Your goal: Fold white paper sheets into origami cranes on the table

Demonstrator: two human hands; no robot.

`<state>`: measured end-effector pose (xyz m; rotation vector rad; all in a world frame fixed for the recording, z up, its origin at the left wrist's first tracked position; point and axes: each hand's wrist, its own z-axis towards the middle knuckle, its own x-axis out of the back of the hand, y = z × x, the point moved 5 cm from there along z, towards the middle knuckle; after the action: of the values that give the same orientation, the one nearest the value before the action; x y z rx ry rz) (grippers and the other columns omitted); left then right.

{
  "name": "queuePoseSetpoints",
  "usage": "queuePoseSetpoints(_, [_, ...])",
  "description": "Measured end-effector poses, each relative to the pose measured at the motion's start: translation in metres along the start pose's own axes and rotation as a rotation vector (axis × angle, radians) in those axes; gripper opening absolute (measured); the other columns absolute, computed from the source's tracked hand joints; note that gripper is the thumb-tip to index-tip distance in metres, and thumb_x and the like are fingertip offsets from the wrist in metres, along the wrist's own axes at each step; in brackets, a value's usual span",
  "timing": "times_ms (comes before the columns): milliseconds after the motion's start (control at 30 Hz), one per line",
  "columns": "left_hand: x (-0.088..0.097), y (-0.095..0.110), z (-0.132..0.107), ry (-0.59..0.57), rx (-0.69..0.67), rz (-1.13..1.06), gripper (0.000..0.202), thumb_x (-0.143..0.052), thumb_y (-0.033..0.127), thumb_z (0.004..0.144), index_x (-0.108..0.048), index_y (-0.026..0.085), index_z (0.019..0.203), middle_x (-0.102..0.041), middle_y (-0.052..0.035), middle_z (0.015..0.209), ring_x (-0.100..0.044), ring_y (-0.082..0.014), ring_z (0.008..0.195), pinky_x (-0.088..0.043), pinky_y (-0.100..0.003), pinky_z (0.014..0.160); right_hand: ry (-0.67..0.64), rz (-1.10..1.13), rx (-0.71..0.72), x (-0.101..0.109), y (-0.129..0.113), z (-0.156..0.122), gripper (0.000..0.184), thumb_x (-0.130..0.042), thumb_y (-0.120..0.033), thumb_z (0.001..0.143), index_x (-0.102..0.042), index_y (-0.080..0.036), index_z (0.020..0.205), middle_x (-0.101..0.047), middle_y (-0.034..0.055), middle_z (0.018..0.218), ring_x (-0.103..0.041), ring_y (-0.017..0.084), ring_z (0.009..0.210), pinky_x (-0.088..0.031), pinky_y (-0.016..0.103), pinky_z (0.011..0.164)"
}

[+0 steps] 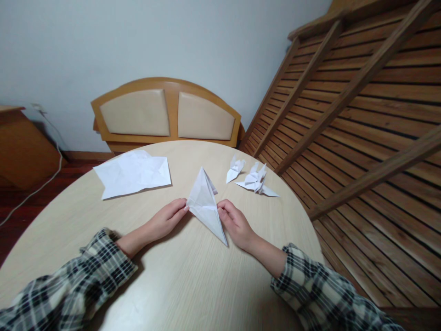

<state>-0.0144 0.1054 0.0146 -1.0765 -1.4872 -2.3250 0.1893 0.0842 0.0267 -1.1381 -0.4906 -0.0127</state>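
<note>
A white sheet folded into a long kite shape (206, 205) lies on the round pale wooden table (179, 276), its points aimed away from me and toward me. My left hand (166, 220) pinches its left corner with curled fingertips. My right hand (234, 221) pinches its right corner the same way. Both forearms in plaid sleeves rest on the tabletop.
A creased, unfolded white sheet (134, 173) lies at the table's far left. Two finished folded paper figures (235, 168) (257, 180) sit at the far right. A padded wooden chair back (165, 115) stands behind the table; a slatted wooden frame (358, 115) leans on the right.
</note>
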Motion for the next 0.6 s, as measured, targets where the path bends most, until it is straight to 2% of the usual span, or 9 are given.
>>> queuePoseSetpoints(333, [-0.0022, 0.0012, -0.0015, -0.049, -0.038, -0.02, 0.031, -0.036, 0.04, 0.101, -0.059, 0.02, 0.095, -0.066, -0.0052, 0.092, -0.061, -0.0206, 0.088, -0.051, -0.036, 0.085, -0.059, 0.02, -0.013, -0.0013, 0.0014, -0.0013, 0.046, -0.034, -0.065, 0.097, -0.049, -0.022, 0.088, -0.049, -0.0001, 0.078, -0.048, 0.016, 0.073, -0.04, 0.029, 0.069])
queuePoseSetpoints(600, [-0.0021, 0.0052, -0.0027, -0.087, -0.062, -0.043, 0.029, -0.038, 0.037, 0.101, -0.061, 0.019, 0.1, -0.068, -0.0061, 0.099, -0.063, -0.021, 0.093, -0.051, -0.036, 0.09, -0.089, 0.027, -0.014, -0.0023, 0.0022, -0.0022, 0.047, -0.033, -0.066, 0.097, -0.051, -0.022, 0.092, -0.053, 0.0014, 0.081, -0.05, 0.017, 0.077, -0.042, 0.031, 0.072])
